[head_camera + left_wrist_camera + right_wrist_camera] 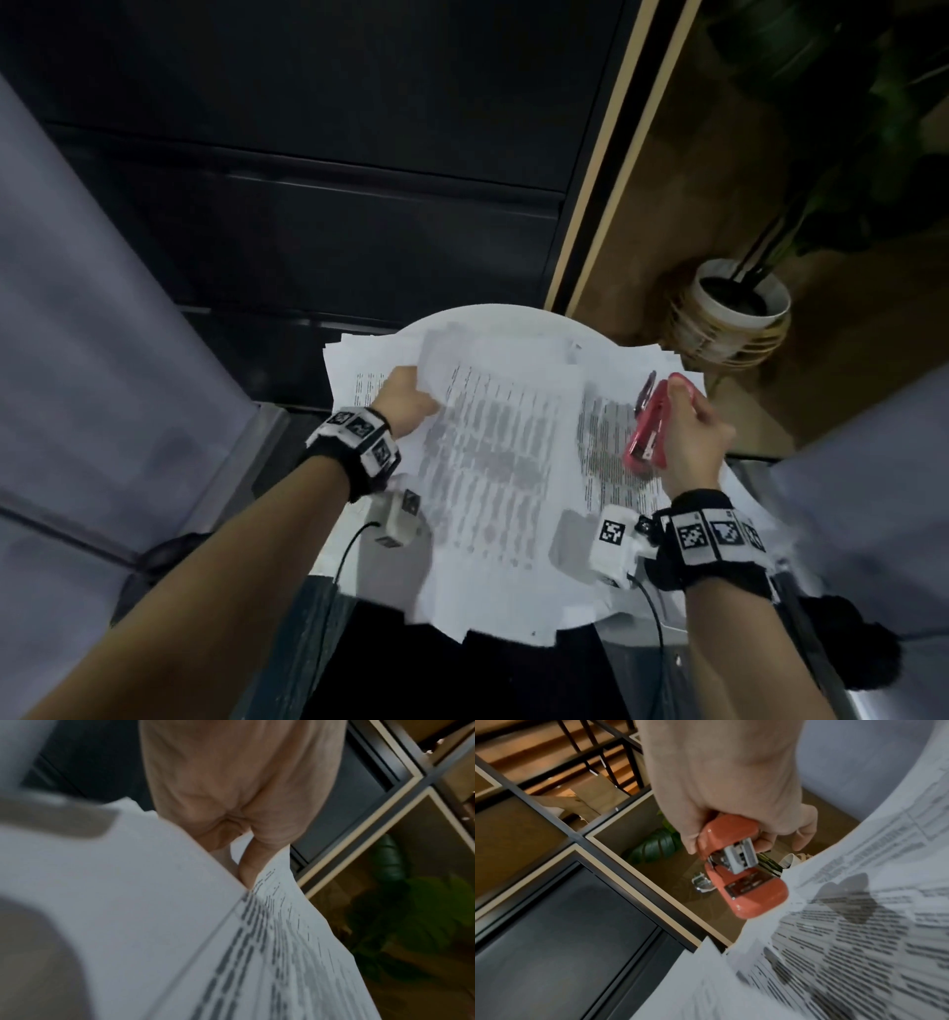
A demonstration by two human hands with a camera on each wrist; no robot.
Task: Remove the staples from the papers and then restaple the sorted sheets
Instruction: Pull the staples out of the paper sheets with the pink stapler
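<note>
Printed sheets (493, 462) lie spread over a small round white table (493, 316). My left hand (408, 406) pinches the upper left corner of the top sheets (282, 923), lifting them; the thumb (250, 870) lies on the printed side. My right hand (690, 437) grips a red stapler (649, 429) above the right side of the papers. In the right wrist view the stapler (741, 868) has its mouth open, metal magazine showing, pointing past the paper's (847, 933) edge. A dark pen-like thing (648, 393) lies beside it.
A white pot with a plant (734, 308) stands on the brown floor at the right, just beyond the table. Grey upholstered seats (77, 360) flank both sides. A dark cabinet front (334, 180) is ahead. Cables hang from both wrist cameras.
</note>
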